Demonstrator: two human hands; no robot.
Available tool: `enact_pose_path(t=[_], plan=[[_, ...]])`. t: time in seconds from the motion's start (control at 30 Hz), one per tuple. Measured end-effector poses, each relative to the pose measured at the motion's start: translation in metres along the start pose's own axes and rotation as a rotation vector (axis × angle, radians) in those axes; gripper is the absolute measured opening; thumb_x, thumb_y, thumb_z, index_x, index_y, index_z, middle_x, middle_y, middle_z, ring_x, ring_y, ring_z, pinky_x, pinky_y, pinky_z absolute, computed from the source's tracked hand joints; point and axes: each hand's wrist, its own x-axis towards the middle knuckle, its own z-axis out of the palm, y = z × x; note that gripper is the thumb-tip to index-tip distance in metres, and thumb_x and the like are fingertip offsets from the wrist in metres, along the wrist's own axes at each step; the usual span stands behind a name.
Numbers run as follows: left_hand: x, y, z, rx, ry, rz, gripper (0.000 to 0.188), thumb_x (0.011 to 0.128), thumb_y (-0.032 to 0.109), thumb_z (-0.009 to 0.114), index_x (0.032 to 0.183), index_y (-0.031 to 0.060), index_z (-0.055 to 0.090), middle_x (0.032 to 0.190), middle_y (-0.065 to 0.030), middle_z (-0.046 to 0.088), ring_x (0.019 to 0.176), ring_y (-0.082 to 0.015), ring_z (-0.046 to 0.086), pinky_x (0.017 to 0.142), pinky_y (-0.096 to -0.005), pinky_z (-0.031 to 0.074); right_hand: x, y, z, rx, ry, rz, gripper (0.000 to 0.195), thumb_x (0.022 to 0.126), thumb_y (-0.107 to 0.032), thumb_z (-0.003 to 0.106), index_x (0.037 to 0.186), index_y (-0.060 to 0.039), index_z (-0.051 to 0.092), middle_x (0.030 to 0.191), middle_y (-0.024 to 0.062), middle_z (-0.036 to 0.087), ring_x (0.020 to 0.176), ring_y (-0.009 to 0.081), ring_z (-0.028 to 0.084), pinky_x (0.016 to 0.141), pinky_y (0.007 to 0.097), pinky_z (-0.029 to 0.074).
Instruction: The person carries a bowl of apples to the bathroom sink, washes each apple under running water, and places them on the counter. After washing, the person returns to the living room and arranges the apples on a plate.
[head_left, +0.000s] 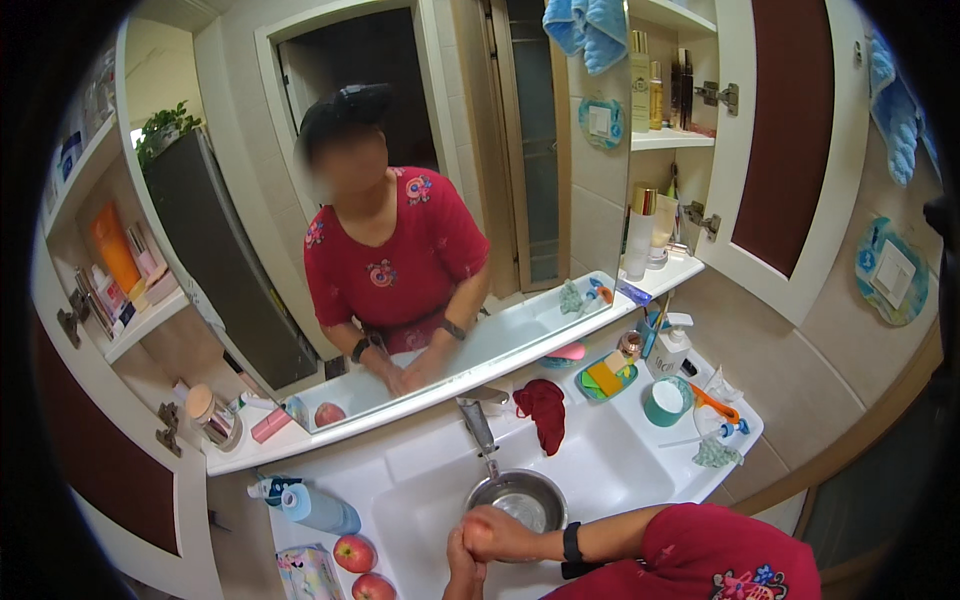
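My right hand, with a dark band at its wrist, is curled against my left hand. Both are together over the left rim of a stainless steel saucepan. Whether something lies between the palms I cannot tell, as the fingers cover it. The saucepan stands in the white sink below the metal faucet, with clear water in it. Part of its black handle shows under my right forearm. On the ledge left of the basin lie two red apples.
A blue bottle and a patterned soft pack are at the left. A dark red cloth hangs over the basin's back edge. A soap dish, teal tub and pump bottle stand at the right, below a mirror cabinet.
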Motion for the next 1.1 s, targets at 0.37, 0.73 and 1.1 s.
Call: enact_pose_path(t=[0.37,0.73,1.1], plan=[[-0.01,0.007,-0.02,-0.288,-0.167,-0.432,0.048,0.089,0.051,0.046,0.118,0.0148,0.057,0.115,-0.0111,0.062,0.101,-0.0322,0.065,0.08,-0.047,0.058,-0.006,-0.019,-0.021,-0.061,-0.276,-0.327,0.063,0.082,-0.042,0.071,0.134,-0.013,0.052,0.139,0.0156,0.043,0.134,0.038,0.035,0.109,0.0501,0.032],[-0.003,-0.014,-0.004,-0.115,0.137,0.006,0.037,0.094,0.036,0.049,0.113,0.0058,0.058,0.111,-0.0109,0.061,0.099,-0.0253,0.064,0.082,-0.0367,0.056,0.009,-0.007,-0.006,0.129,-0.044,0.246,0.058,0.08,-0.043,0.071,0.122,-0.0058,0.056,0.12,0.0172,0.055,0.114,0.0356,0.053,0.098,0.0407,0.043],[-0.03,0.034,0.012,-0.157,-0.123,-0.462,0.042,0.095,0.045,0.047,0.12,0.0137,0.056,0.116,-0.0099,0.062,0.102,-0.027,0.064,0.083,-0.043,0.057,0.001,-0.013,-0.034,0.037,-0.305,-0.351,0.069,0.076,-0.039,0.077,0.13,-0.0071,0.049,0.137,0.019,0.044,0.125,0.0385,0.045,0.105,0.0442,0.038]])
